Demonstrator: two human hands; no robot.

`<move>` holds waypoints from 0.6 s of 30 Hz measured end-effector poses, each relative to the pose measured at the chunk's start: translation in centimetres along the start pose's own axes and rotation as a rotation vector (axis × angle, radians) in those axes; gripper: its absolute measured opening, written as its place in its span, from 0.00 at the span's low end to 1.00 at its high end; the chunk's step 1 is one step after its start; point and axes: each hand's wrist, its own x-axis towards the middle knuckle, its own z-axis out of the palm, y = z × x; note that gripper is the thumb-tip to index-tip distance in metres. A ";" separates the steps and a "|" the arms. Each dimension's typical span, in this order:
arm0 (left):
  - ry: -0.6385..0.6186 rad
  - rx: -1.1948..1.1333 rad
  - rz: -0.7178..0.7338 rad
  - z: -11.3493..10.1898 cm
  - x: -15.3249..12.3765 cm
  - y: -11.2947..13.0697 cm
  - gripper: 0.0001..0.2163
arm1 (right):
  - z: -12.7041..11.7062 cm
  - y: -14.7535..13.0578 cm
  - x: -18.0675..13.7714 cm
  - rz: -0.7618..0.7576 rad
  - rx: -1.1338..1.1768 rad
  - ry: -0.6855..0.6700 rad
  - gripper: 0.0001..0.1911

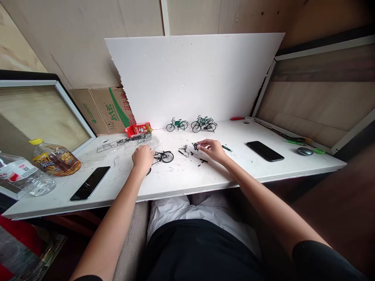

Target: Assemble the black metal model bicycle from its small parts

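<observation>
From the head camera, a half-built black model bicycle (pixel 164 157) lies on the white table (pixel 205 180), a little left of centre and close to the person. Its rear wheel and thin frame stick out to the right of the left hand (pixel 142 157), and the front end is hidden beneath that hand. The left hand is knuckles up with its fingers curled shut over the bicycle's front, and the forearm runs straight back over the near table edge.

The right hand (pixel 213 149) is raised slightly, with thumb and fingertips pinched on a small dark part (pixel 195 146). Loose small parts (pixel 190 153) are scattered on the table between the two hands.

Bare tabletop lies in front of both hands, up to the near edge. Further back, two green model bicycles (pixel 177 125) and (pixel 204 124) stand against a white foam board (pixel 193 78). A black phone (pixel 90 182) lies well left of the left hand, and a second phone (pixel 265 151) lies right of the right hand, apart from it. A red packet (pixel 138 128) and a wire parts frame (pixel 125 140) lie behind the left hand, and two bottles (pixel 55 159) rest at the far left.
</observation>
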 end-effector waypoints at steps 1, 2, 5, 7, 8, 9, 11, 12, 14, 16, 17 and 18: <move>0.054 -0.038 0.078 -0.1 -0.3 0.7 0.05 | 0.2 -0.6 0.0 0.011 0.052 -0.022 0.18; 0.071 -0.102 0.148 -0.1 -0.6 1.5 0.05 | 0.6 -1.2 -0.1 0.023 0.113 -0.041 0.19; -0.101 -0.404 0.177 1.0 -2.1 4.0 0.11 | 1.8 -2.8 -0.5 0.047 0.323 -0.111 0.20; -0.316 -0.607 0.061 2.3 -3.3 5.5 0.17 | 2.7 -3.3 -0.8 0.054 0.407 -0.157 0.22; -0.418 -0.695 0.014 3.0 -3.9 6.0 0.19 | 3.0 -3.4 -0.9 0.056 0.427 -0.182 0.23; -0.479 -0.763 -0.017 3.6 -4.5 6.5 0.19 | 3.3 -3.4 -1.0 0.058 0.438 -0.213 0.24; -0.534 -0.838 -0.042 4.6 -5.2 7.0 0.19 | 3.8 -3.2 -1.1 0.052 0.442 -0.274 0.25; -0.542 -0.865 -0.068 5.0 -5.3 7.0 0.19 | 3.9 -3.0 -1.1 0.042 0.436 -0.292 0.25; -0.521 -0.907 -0.111 5.3 -5.2 6.9 0.19 | 3.9 -2.7 -1.1 0.003 0.392 -0.278 0.24; -0.472 -0.926 -0.144 5.4 -4.7 6.6 0.20 | 3.9 -2.4 -1.0 -0.051 0.271 -0.215 0.20; -0.444 -0.921 -0.154 5.3 -4.6 6.3 0.20 | 3.8 -2.2 -1.0 -0.083 0.181 -0.190 0.18; -0.419 -0.908 -0.158 5.3 -4.5 6.1 0.20 | 3.8 -2.1 -1.0 -0.117 0.078 -0.183 0.15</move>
